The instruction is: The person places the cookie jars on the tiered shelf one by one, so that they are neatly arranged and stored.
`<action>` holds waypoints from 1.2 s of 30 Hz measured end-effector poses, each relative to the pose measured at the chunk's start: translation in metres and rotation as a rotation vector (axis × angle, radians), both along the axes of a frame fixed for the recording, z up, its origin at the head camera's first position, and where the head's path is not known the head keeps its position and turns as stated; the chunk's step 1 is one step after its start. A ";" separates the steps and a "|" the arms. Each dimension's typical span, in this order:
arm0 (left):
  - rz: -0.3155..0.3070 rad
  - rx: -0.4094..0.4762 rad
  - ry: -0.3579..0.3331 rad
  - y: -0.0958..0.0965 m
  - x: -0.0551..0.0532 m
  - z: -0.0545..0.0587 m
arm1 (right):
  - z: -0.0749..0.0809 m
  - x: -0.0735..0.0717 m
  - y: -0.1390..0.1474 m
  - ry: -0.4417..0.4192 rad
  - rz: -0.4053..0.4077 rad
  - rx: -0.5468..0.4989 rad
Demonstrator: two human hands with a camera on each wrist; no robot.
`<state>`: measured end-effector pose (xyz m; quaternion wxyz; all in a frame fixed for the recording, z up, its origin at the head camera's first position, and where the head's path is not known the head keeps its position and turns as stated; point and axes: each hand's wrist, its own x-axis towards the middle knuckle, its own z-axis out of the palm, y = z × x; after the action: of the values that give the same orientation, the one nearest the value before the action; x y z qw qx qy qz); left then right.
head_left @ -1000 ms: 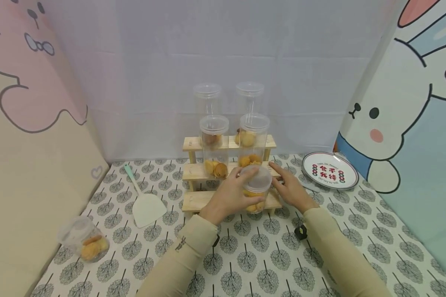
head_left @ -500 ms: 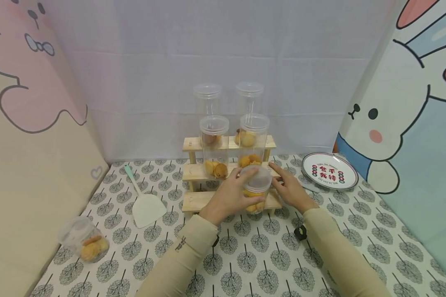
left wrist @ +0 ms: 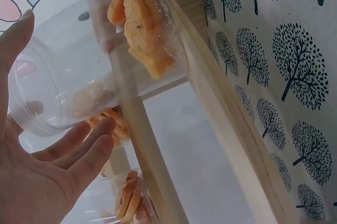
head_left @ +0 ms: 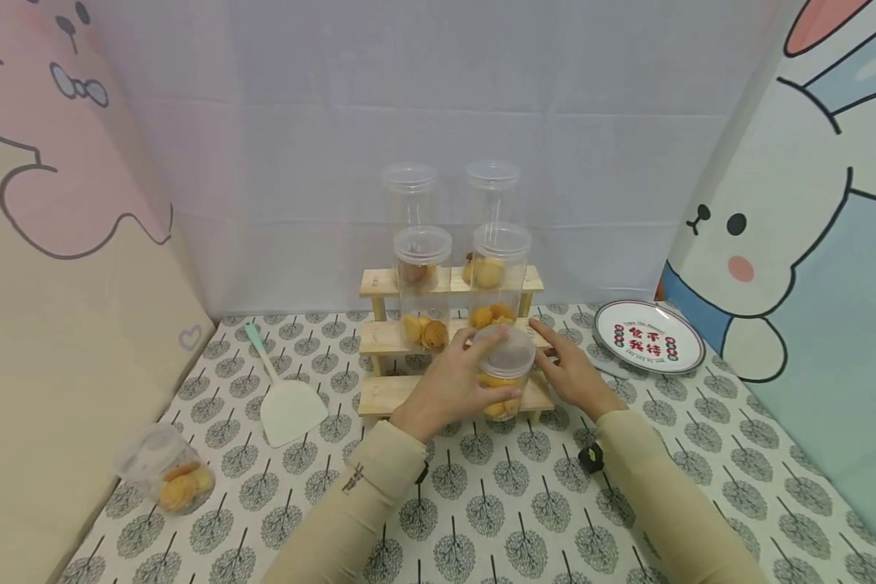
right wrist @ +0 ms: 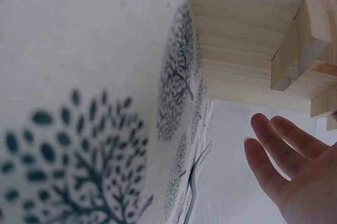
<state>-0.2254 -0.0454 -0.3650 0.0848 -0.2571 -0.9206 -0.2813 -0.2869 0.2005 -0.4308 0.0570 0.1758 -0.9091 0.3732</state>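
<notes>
A clear plastic jar (head_left: 506,365) with a frosted lid stands at the right of the rack's lowest shelf, with orange-brown twisted snacks (left wrist: 141,29) at its bottom. My left hand (head_left: 456,381) holds this jar from the left near its lid, thumb on one side and fingers on the other. To the right, my right hand (head_left: 573,373) touches the end of the wooden rack's (head_left: 387,396) middle shelf. Its fingers (right wrist: 274,153) extend loosely beside the wood in the right wrist view. Behind the held jar are two jars of snacks (head_left: 422,284) on the middle shelf.
Two more jars (head_left: 409,199) stand on the top shelf. A snack jar (head_left: 168,470) lies tilted at the table's left, near a white spatula (head_left: 292,412). A plate with red lettering (head_left: 648,337) lies at right, and a fork (right wrist: 194,182) shows beyond the rack.
</notes>
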 end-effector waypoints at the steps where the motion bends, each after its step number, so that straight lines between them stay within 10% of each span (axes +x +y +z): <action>1: 0.000 -0.002 0.009 -0.001 0.000 0.001 | 0.000 0.000 0.000 0.001 -0.001 0.001; 11: 0.010 -0.047 0.034 -0.051 0.023 0.021 | 0.001 0.002 0.002 -0.023 -0.004 -0.003; 23: 0.136 -0.187 0.179 -0.193 0.070 0.029 | -0.002 0.000 -0.001 -0.021 -0.006 -0.010; 30: 0.209 -0.167 0.328 -0.262 0.092 0.015 | -0.003 -0.001 0.001 -0.003 -0.020 0.014; 36: 0.305 -0.094 0.306 -0.304 0.111 0.000 | 0.000 0.001 0.001 -0.020 -0.036 0.019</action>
<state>-0.1142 -0.3495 -0.3651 0.2529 -0.1580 -0.9374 -0.1797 -0.2863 0.2019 -0.4310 0.0531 0.1563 -0.9162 0.3653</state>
